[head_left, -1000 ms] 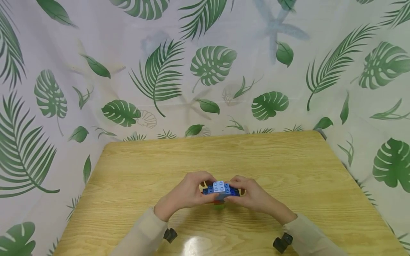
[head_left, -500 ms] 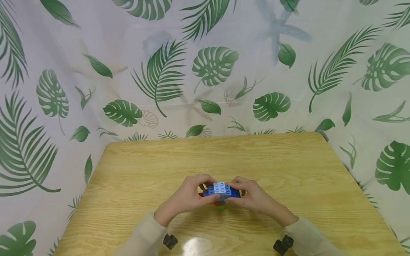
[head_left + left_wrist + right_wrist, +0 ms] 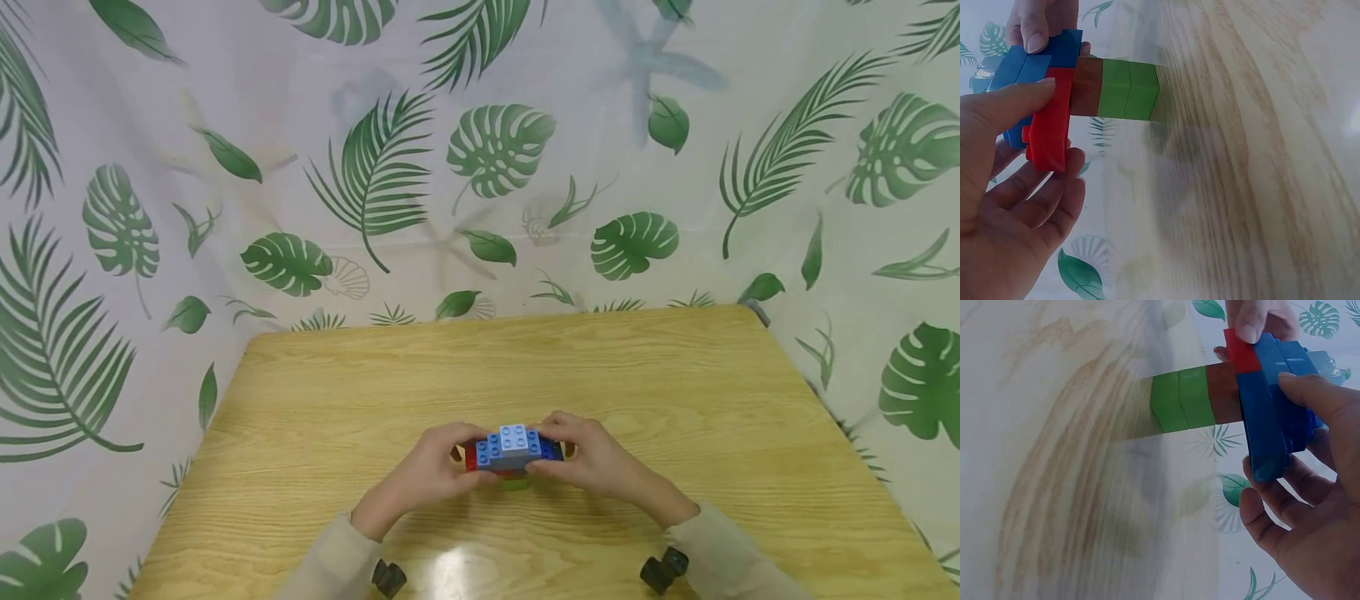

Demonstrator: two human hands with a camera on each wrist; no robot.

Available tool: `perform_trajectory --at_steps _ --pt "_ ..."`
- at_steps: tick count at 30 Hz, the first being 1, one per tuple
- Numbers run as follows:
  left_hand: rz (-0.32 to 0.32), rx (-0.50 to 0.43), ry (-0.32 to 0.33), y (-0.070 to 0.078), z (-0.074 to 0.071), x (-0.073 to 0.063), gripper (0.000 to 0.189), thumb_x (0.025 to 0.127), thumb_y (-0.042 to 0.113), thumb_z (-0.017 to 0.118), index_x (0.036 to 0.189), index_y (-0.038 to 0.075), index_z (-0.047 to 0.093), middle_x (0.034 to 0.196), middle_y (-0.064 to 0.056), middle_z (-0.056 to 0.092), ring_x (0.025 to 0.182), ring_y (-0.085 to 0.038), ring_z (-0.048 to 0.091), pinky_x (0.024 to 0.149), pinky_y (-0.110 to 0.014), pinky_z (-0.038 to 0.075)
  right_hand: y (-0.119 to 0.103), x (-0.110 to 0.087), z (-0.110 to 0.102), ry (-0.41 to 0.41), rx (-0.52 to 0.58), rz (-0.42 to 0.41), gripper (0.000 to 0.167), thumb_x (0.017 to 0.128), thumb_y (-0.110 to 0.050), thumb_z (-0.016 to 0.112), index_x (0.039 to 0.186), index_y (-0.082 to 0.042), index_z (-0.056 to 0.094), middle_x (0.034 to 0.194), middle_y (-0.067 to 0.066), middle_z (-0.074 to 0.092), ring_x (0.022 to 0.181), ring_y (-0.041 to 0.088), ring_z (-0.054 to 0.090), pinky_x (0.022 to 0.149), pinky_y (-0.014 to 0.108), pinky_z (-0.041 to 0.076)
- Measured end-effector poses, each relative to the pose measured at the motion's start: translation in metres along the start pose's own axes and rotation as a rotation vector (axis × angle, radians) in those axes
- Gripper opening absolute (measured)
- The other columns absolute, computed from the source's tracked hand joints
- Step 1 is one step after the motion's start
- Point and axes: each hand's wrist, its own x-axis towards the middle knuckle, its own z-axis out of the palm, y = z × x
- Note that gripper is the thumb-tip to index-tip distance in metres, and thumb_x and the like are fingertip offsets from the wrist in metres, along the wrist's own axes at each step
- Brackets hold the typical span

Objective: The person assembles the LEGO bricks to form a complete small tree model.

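Observation:
Both hands hold one model built of toy building bricks at the middle of the table. A light blue brick point(image 3: 513, 437) tops it, over wider blue bricks point(image 3: 487, 450). Beneath these, in the left wrist view, are a red brick point(image 3: 1050, 131), a brown brick point(image 3: 1087, 87) and a column of two green bricks point(image 3: 1129, 87) close over the table. My left hand point(image 3: 427, 471) grips the left end, thumb on the red brick and fingers behind it. At the other end my right hand point(image 3: 596, 458) grips the dark blue bricks point(image 3: 1263, 428), its thumb along their near side.
The wooden table point(image 3: 360, 375) runs back to a leaf-print cloth point(image 3: 405, 275) that hangs behind and on both sides. Each sleeved wrist carries a small black camera, the left camera point(image 3: 389, 577) and the right camera point(image 3: 664, 570).
My left hand has slid outward to the left along the model, uncovering more of the blue studs and the red end. My right hand keeps its hold almost unmoved.

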Motion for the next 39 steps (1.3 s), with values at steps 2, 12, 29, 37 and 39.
perform_trajectory --at_steps 2,12,29,37,39 --pt "-0.025 -0.023 0.003 -0.002 0.0 0.0 0.046 0.091 0.02 0.085 0.133 0.011 0.069 0.116 0.0 0.076 0.094 -0.01 0.064 0.082 -0.024 0.054 0.0 0.003 -0.001 0.002 0.0 0.005 0.049 0.098 -0.031 0.078 0.138 -0.005 0.069 0.113 0.001 0.071 0.083 0.004 0.053 0.069 0.024 0.048" --pt "-0.207 -0.269 0.175 -0.014 -0.001 0.015 0.048 0.096 0.029 0.079 0.139 0.012 0.065 0.123 -0.009 0.077 0.101 -0.019 0.069 0.089 -0.028 0.055 0.004 0.029 -0.011 0.028 0.039 0.192 0.057 0.101 -0.04 0.072 0.145 -0.005 0.063 0.114 0.003 0.075 0.094 0.015 0.062 0.08 0.027 0.053" --pt "-0.361 -0.409 0.33 -0.036 0.005 0.042 0.047 0.1 0.032 0.074 0.137 0.005 0.066 0.11 -0.017 0.076 0.096 -0.025 0.073 0.08 -0.03 0.058 0.033 0.049 -0.002 0.149 0.048 0.191 0.056 0.093 -0.004 0.076 0.146 -0.002 0.06 0.137 0.022 0.064 0.114 0.034 0.066 0.096 0.049 0.057" --pt "-0.357 -0.229 0.205 -0.049 0.007 0.043 0.051 0.098 0.023 0.078 0.142 0.003 0.062 0.122 -0.014 0.073 0.105 -0.023 0.07 0.093 -0.039 0.059 0.049 0.054 0.002 0.101 0.006 0.206 0.052 0.096 -0.006 0.075 0.145 0.003 0.06 0.139 0.025 0.064 0.114 0.037 0.069 0.094 0.049 0.058" --pt "-0.333 -0.176 0.18 -0.052 0.007 0.043 0.048 0.099 0.02 0.076 0.141 0.002 0.063 0.122 -0.014 0.073 0.105 -0.023 0.069 0.094 -0.041 0.058 0.053 0.056 0.002 0.077 -0.001 0.211 0.052 0.097 -0.009 0.074 0.145 0.003 0.059 0.14 0.025 0.064 0.117 0.037 0.067 0.096 0.05 0.057"
